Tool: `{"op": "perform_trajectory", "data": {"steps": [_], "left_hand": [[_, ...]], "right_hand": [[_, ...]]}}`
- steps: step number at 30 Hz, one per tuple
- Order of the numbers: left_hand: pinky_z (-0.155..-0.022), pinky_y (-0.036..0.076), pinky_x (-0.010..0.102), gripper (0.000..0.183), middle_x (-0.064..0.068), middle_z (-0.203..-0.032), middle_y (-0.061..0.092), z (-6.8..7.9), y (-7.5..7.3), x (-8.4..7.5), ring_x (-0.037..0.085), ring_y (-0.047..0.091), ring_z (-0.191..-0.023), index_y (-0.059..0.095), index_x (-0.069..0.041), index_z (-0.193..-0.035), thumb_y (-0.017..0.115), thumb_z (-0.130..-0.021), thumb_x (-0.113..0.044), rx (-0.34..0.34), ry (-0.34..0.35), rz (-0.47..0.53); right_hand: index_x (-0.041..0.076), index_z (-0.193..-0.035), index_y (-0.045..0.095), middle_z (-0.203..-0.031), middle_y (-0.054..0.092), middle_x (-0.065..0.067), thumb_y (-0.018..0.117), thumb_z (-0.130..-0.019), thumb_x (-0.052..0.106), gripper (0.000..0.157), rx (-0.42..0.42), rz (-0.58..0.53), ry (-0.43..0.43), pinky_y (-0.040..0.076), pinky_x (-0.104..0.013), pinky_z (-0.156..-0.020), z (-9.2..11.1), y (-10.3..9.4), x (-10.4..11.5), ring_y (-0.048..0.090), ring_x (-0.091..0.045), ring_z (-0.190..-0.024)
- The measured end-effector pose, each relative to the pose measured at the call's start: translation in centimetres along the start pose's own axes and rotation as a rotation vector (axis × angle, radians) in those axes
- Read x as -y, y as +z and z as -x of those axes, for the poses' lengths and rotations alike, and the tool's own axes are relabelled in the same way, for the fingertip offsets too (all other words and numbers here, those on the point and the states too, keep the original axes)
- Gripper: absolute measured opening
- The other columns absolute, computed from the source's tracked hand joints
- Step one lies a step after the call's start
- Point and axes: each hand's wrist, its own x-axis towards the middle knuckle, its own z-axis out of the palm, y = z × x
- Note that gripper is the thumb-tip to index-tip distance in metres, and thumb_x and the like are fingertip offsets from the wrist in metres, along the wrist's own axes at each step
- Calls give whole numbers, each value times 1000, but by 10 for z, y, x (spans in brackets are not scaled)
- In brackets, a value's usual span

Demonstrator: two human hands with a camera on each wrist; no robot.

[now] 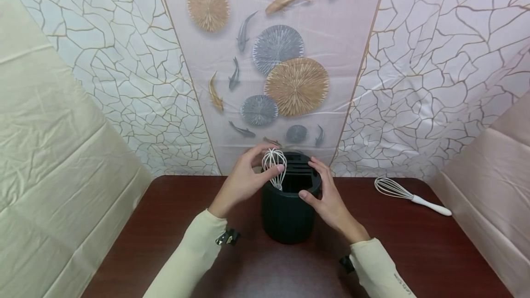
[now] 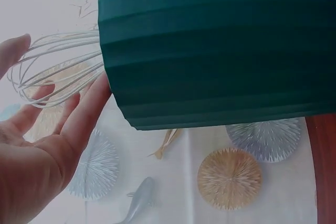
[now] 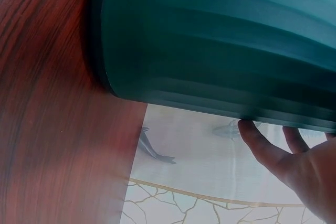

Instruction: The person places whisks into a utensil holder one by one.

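A dark green ribbed utensil holder (image 1: 288, 217), with slots in its black top, stands on the table between both hands. A white wire whisk (image 1: 274, 162) sits in its left side with the wire head up; the handle is hidden inside. My left hand (image 1: 244, 180) holds the whisk head, thumb in front and fingers behind the wires. One left finger (image 2: 94, 103) reaches the holder's rim. My right hand (image 1: 329, 199) rests on the holder's right rim with thumb and fingers spread. Its fingertips touch the holder's wall (image 3: 210, 61) in the right wrist view.
Another white whisk (image 1: 410, 196) lies at the back right of the brown table (image 1: 165, 233), its handle toward the right edge. Patterned cloth (image 1: 136, 59) hangs behind the table, and beige cloth (image 1: 54, 160) flanks the left side.
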Motion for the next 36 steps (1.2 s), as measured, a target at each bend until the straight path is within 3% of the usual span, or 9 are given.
{"op": "perform_trajectory", "data": {"steps": [5, 7, 14, 17, 21, 24, 29, 32, 36], "left_hand": [[-85, 56, 41, 44, -5, -116, 66, 3, 0, 4, 13, 69, -100, 63, -32, -125, 79, -85, -41, -15, -9, 10], [-83, 57, 40, 46, -3, -117, 65, 4, 1, 6, 13, 69, -98, 63, -30, -125, 80, -84, -40, -23, -4, 11], [-80, 58, 38, 53, -1, -121, 57, 5, 6, 9, 17, 69, -103, 64, -20, -130, 82, -83, -34, -5, -2, 27], [-88, 56, 38, 52, -4, -119, 58, 6, 7, 9, 14, 67, -105, 65, -24, -130, 82, -82, -38, -20, 17, -43], [-97, 51, 38, 51, -10, -117, 62, 6, 7, 11, 10, 61, -107, 67, -25, -128, 81, -82, -41, -42, 51, -147], [-93, 52, 37, 52, -11, -117, 63, 7, 7, 13, 10, 62, -103, 66, -25, -129, 82, -82, -40, -36, 49, -161], [-92, 52, 34, 54, -7, -116, 62, 8, 9, 15, 9, 61, -101, 61, -32, -135, 80, -84, -36, -36, 97, -178], [-92, 52, 34, 52, -4, -115, 63, 8, 11, 17, 8, 58, -100, 61, -31, -134, 79, -86, -34, -33, 139, -207], [-91, 52, 35, 50, -2, -114, 64, 10, 15, 19, 7, 56, -99, 63, -30, -132, 79, -85, -35, -27, 155, -243]], "right_hand": [[25, -155, 27, -163, 14, 5, 70, -93, 29, 75, -6, 22, -1, 26, -65, -110, -1, 4, -30, 18, -26, -148], [25, -155, 27, -163, 15, 5, 70, -93, 28, 75, -7, 28, 0, 28, -65, -110, -1, 5, -30, 19, -26, -148], [14, -155, 28, -163, 16, -4, 72, -92, 17, 76, -1, 33, -9, 33, -59, -108, 0, 2, -16, 24, -29, -146], [6, -153, 28, -162, 17, -10, 71, -92, 11, 75, 3, 22, -4, 36, -54, -107, 0, 0, -2, 25, -31, -145], [0, -151, 30, -161, 19, -16, 70, -91, 8, 73, 3, 34, 0, 38, -38, -108, 1, -2, 12, 27, -33, -144], [0, -151, 30, -160, 20, -18, 70, -91, 8, 73, 2, 46, 6, 37, -30, -107, 3, -2, 15, 28, -32, -143], [0, -151, 30, -161, 20, -17, 70, -91, 11, 73, -5, 32, 7, 36, -47, -109, 2, -2, 14, 27, -33, -144], [0, -151, 30, -161, 19, -18, 71, -91, 13, 73, -5, 17, -4, 32, -58, -108, 2, -2, 14, 26, -35, -144], [0, -151, 30, -161, 19, -16, 71, -92, 15, 74, 1, 11, -11, 31, -61, -108, 2, -2, 13, 25, -37, -145]]}}
